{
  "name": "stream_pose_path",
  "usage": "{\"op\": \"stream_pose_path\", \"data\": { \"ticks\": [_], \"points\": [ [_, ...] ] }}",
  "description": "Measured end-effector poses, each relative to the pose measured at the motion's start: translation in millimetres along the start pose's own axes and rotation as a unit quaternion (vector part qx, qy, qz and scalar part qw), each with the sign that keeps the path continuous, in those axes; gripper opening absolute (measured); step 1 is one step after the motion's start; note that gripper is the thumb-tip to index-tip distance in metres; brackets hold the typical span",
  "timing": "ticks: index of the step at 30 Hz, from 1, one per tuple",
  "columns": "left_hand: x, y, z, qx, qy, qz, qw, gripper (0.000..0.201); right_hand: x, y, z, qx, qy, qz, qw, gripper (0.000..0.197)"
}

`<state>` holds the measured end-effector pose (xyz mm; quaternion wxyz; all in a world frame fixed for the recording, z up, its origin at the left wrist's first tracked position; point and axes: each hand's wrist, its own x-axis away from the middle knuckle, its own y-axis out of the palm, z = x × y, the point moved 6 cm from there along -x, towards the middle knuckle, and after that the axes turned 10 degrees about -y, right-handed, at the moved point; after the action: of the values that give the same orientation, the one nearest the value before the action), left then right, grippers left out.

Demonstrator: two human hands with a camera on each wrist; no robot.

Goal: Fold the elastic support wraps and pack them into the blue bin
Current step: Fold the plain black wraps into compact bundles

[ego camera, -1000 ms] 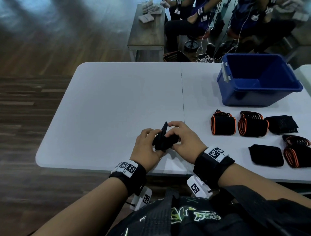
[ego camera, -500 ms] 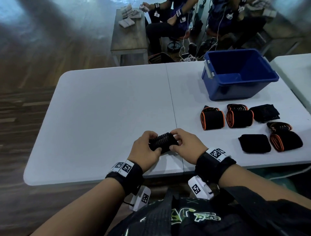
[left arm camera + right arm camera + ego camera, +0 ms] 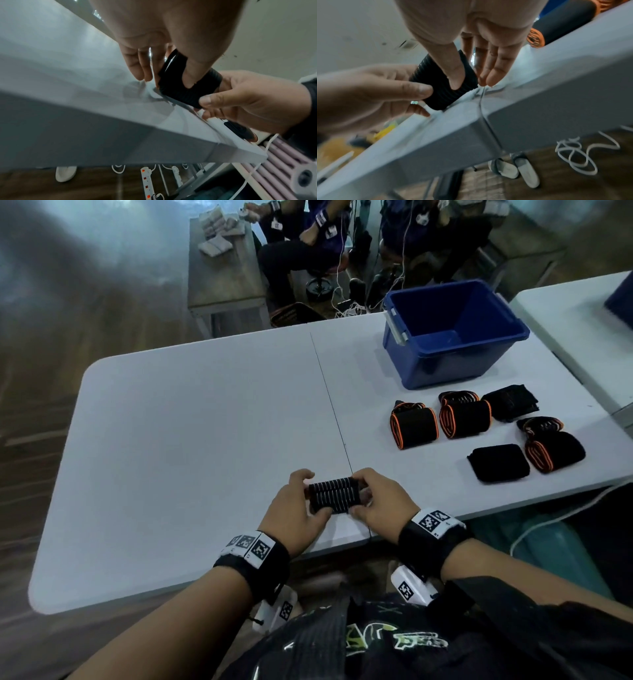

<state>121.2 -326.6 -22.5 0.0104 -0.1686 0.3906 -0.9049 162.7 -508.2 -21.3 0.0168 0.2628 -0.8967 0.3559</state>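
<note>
A small black ribbed wrap (image 3: 335,495) is folded into a compact block near the table's front edge. My left hand (image 3: 301,508) pinches its left end and my right hand (image 3: 373,501) pinches its right end, thumbs on the near side. The wrist views show the same wrap (image 3: 185,86) (image 3: 443,83) held between thumb and fingers of both hands just above the table top. The blue bin (image 3: 452,333) stands at the back right and looks empty. Several rolled or folded wraps, some with orange edges (image 3: 414,424), some plain black (image 3: 498,462), lie in front of the bin.
The white folding table (image 3: 191,446) has a centre seam running under the held wrap. A second white table (image 3: 582,316) stands to the right. Behind are a wooden bench with pale wraps (image 3: 219,244) and seated people. Cables and slippers lie on the floor.
The wrap went from a loose upright fold to a flat, tight block held level between both hands. The camera view has shifted left and tilted.
</note>
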Motion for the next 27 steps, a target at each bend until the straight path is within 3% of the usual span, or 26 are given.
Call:
{"op": "stream_pose_path", "data": {
  "ticks": [4,9,12,15,19,27],
  "points": [
    [-6.0,-7.9,3.3,-0.006,-0.008,0.008,1.000,0.032,2.1,-2.5,12.6,-0.110,0.052,0.046,0.991,0.042],
    [-15.0,-5.9,2.4,0.093,-0.051,-0.029,0.994,0.034,6.0,-8.8,19.8,-0.207,0.082,0.113,0.968,0.026],
    [-18.7,0.4,13.0,0.032,-0.016,-0.053,0.998,0.022,13.9,-15.0,22.8,-0.206,0.084,0.141,0.965,0.020],
    [-19.6,5.5,30.7,-0.018,0.039,-0.064,0.997,0.031,25.1,-22.4,22.3,-0.211,0.080,0.151,0.962,0.021],
    [-16.6,9.9,47.0,0.009,0.075,-0.097,0.992,0.054,40.2,-32.0,21.7,-0.207,0.088,0.182,0.957,0.030],
    [-13.0,15.4,67.3,0.039,0.117,-0.106,0.987,0.043,50.4,-47.7,8.8,-0.186,0.045,0.232,0.954,0.045]
  ]
}}
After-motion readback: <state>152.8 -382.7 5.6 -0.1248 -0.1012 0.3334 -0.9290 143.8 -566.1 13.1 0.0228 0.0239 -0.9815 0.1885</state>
